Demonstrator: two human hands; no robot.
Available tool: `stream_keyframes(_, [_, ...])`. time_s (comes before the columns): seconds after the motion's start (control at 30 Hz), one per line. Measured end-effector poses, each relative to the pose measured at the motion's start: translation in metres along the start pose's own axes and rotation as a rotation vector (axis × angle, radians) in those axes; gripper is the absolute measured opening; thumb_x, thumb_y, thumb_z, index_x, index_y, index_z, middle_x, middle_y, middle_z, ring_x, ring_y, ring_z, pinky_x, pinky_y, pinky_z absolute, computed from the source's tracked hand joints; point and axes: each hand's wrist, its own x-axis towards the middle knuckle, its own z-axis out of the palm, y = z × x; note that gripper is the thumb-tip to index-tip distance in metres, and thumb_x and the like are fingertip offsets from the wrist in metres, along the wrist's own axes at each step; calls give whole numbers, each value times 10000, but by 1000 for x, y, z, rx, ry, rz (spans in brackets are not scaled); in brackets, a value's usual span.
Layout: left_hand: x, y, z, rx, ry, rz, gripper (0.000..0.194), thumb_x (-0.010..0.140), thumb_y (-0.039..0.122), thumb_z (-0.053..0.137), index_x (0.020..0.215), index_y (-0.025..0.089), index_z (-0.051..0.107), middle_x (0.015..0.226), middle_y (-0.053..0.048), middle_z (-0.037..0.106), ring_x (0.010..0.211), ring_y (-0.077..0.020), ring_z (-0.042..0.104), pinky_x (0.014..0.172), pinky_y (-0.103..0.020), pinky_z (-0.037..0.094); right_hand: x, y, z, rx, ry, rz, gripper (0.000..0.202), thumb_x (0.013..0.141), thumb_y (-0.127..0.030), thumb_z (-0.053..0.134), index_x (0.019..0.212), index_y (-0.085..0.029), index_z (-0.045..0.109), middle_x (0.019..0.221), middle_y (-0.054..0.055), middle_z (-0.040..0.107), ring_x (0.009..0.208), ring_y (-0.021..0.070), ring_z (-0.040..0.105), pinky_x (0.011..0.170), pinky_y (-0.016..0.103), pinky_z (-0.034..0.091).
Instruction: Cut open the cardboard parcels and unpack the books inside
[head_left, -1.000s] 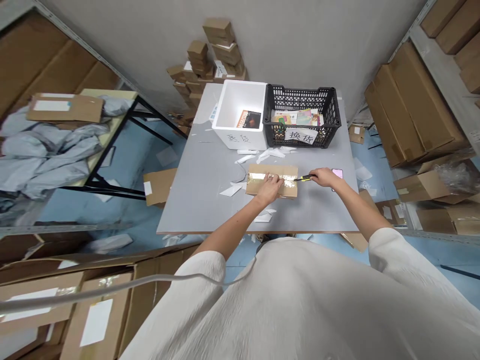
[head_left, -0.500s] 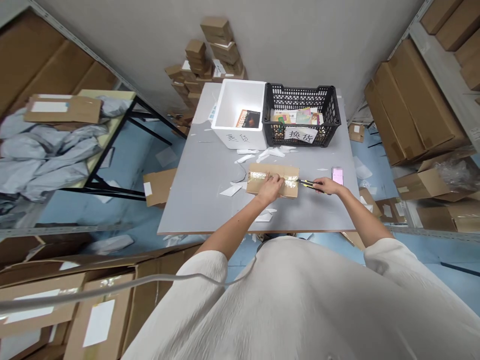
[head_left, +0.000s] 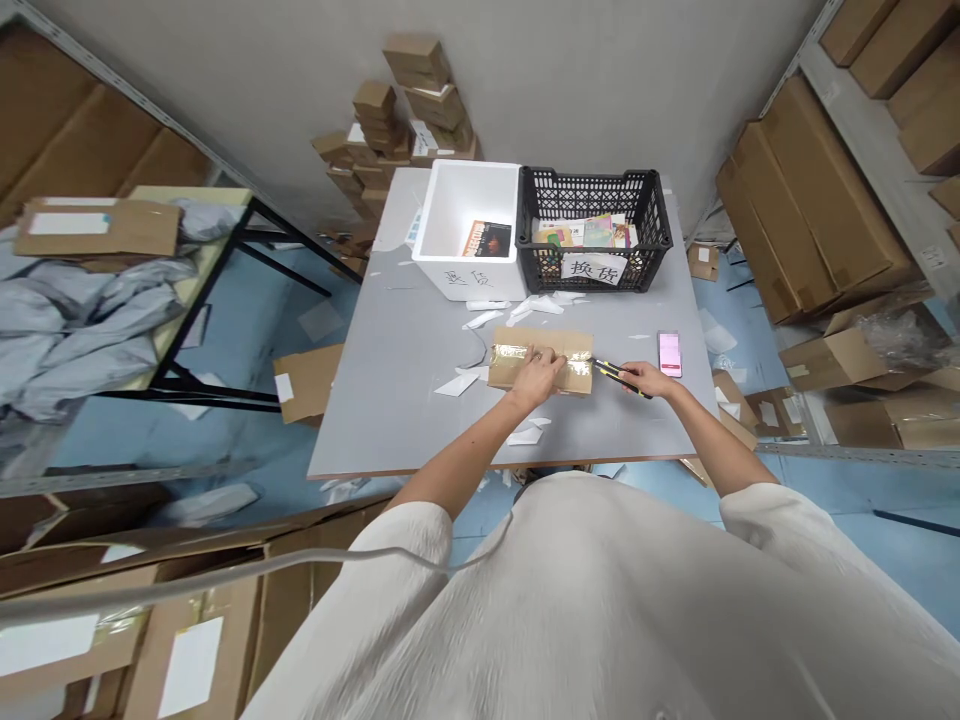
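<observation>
A small cardboard box [head_left: 504,372] with shiny tape along its top lies on the grey table [head_left: 397,400]. My left hand [head_left: 537,374] presses on the middle of this box, its fingers bent over the tape. In my right hand [head_left: 646,379] is a black and yellow box cutter [head_left: 609,369]. The cutter's tip is at the box's right end, by the tape; whether it touches is too small to tell. A phone [head_left: 670,354] with a pink screen lies just beyond my right hand.
A white foam bin [head_left: 469,282] holding a book and a black crate [head_left: 652,262] with colourful booklets stand at the table's back. Torn white paper [head_left: 536,307] is scattered around the box. Shelves and cartons [head_left: 817,200] flank the table, and stacked boxes [head_left: 424,90] rise behind.
The whole view has shifted slightly. My right hand and the box cutter have turned a little, with more of the cutter's handle end showing. My left hand stays on the box.
</observation>
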Motion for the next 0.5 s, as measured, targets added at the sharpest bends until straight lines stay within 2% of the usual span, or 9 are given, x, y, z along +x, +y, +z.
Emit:
stream_keyframes(0.17, [-2,1,0,26,-3,7,724,886,293,900,1538,241,591,1470,-165,630,1245,-349,756,1447,-622,185,-8,4,-5,0,-22,4,478,971,-698,730,920,-225,678,743,-6,688,675,153,624,621,240,495])
stream_keyframes(0.33, [-2,0,0,46,21,37,733,880,297,893,1546,262,590,1439,-157,643,1303,-362,725,1447,-640,183,0,2,3,-17,7,7,506,969,-732,707,891,-236,650,725,-14,667,626,144,573,555,235,440])
stream_keyframes(0.5, [-1,0,0,36,11,37,722,881,289,875,1545,249,594,1446,-170,643,1306,-374,724,1451,-647,169,7,-2,8,20,19,-16,541,944,-772,719,887,-239,642,713,-10,672,662,162,615,618,255,495])
